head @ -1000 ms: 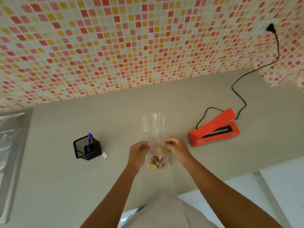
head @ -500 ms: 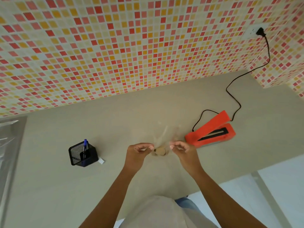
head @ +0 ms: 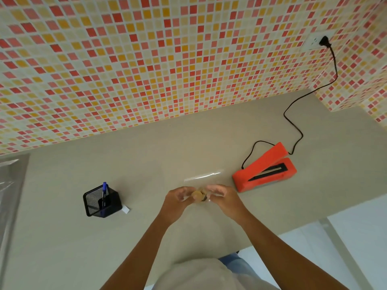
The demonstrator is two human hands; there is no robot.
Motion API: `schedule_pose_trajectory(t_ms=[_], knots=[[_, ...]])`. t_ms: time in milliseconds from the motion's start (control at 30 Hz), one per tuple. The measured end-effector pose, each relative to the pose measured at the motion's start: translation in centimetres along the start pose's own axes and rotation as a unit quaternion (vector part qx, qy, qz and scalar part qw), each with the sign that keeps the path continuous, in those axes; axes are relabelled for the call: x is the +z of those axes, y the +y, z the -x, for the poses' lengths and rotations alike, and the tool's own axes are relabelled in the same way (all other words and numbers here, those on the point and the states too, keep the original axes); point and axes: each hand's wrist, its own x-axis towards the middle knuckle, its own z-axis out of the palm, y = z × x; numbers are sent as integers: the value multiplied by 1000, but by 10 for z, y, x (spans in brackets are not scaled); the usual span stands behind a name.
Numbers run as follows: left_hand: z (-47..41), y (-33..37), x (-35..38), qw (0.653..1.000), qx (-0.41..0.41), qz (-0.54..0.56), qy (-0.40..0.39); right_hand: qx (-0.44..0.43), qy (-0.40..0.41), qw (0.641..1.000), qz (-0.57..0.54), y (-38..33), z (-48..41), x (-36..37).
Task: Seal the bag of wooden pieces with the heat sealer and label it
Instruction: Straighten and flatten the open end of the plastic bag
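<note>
A clear plastic bag (head: 204, 177) with wooden pieces (head: 198, 196) is held between both my hands over the beige counter. My left hand (head: 178, 198) grips its left side and my right hand (head: 223, 195) grips its right side. The bag's empty upper part stretches away from me and shows only as a faint glint. The orange heat sealer (head: 265, 167) lies to the right of my hands with its arm raised. A small white label (head: 125, 209) lies beside the pen holder on the left.
A black mesh pen holder (head: 102, 203) with a blue pen (head: 104, 193) stands left of my hands. The sealer's black cord (head: 293, 105) runs to a wall socket (head: 316, 41). Clear plastic (head: 8, 185) lies at the far left. The counter's front edge is at lower right.
The bag was upright with its top up; now it is tipped away from me, nearly flat. My hands shifted slightly right, toward the sealer.
</note>
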Motion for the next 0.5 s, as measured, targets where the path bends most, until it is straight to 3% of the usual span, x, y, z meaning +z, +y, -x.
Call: schedule_pose_trajectory(t_ms=[167, 333, 500], knots=[[-1, 2, 11, 999, -33, 32, 28, 21, 36, 998, -47, -3, 5, -5], [-1, -6, 20, 998, -53, 6, 37, 76, -72, 994, -36, 11, 7, -6], [3, -14, 28, 996, -88, -5, 32, 92, -1, 996, 3, 23, 6, -4]])
